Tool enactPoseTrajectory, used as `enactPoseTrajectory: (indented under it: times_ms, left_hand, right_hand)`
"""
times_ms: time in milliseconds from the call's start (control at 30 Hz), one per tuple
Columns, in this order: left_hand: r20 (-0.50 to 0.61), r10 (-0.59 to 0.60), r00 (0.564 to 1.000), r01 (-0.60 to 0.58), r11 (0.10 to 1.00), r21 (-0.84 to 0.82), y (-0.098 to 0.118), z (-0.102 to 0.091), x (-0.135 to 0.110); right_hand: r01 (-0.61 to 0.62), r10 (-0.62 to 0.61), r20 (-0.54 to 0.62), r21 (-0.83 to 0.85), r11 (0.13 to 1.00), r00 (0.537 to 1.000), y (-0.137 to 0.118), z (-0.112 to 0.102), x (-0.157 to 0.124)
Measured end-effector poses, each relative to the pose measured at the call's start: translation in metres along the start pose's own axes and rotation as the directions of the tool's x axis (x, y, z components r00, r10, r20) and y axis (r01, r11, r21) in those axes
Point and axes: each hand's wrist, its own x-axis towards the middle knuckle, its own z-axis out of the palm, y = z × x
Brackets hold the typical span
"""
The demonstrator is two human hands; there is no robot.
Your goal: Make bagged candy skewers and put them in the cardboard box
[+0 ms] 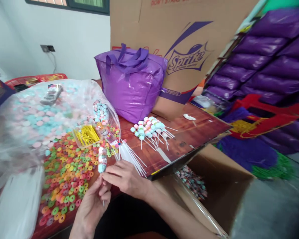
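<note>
A marshmallow lollipop [102, 158] in a clear printed wrapper stands upright between my hands at the table's front edge. My left hand [96, 199] is closed around its white stick, whose lower end pokes out below the fingers. At the base of the wrapper my right hand [127, 176] pinches with its fingertips; whether a tie is between them is hidden. Just beyond lie loose white sticks [133, 157] and a clear tray of gold twist ties [86, 135]. Colourful ring candies [69, 169] cover the table to the left.
A large clear bag of pastel marshmallows [40, 116] lies at the left. Several finished marshmallow sticks [150, 127] are piled before a purple bag [132, 86]. An open cardboard box [221, 179] with candy inside stands below right. White sleeves [16, 202] lie front left.
</note>
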Motion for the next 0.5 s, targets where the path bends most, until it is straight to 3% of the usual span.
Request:
enactPoseTrajectory:
  times_ms: [300,500]
  left_hand:
    - [0.050,-0.041,0.998,0.039,0.999,0.025,-0.003,-0.002,0.003]
    - [0.143,-0.040,0.989,0.029,0.997,0.074,-0.013,-0.002,0.007]
  right_hand:
    - [0.110,-0.112,-0.053,-0.054,0.993,0.992,0.008,-0.006,-0.006]
    - [-0.034,0.040,-0.115,0.052,0.998,0.993,0.003,0.010,-0.014]
